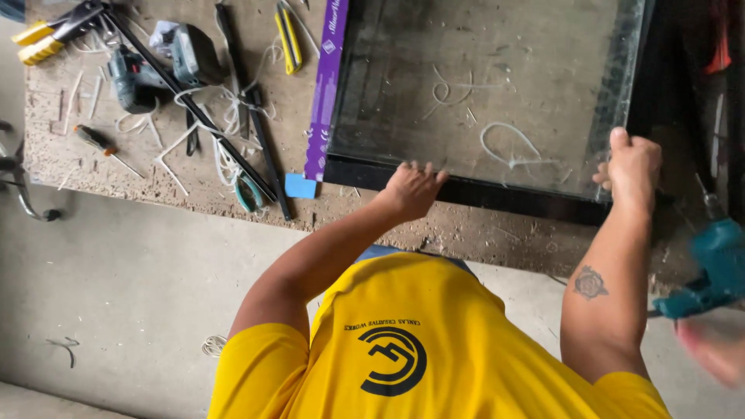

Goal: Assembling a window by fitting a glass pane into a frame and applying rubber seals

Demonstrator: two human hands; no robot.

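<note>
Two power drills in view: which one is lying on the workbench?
The dark green-and-grey cordless drill, lying among white strips at the left of the chipboard workbench. The teal drill is off the bench at the right edge, beside a blurred hand.

A large glass pane (481, 85) lies flat on the workbench, dusty and see-through, edged in a black frame (466, 190). A purple strip (326, 85) runs along one side.

Upper left of the frame: a drill (159, 68), a screwdriver (99, 142), yellow-handled cutters (45, 37) and white offcuts (225, 116). A purple strip (327, 85) runs down centre; a teal tool (710, 268) blurs at right.
</note>
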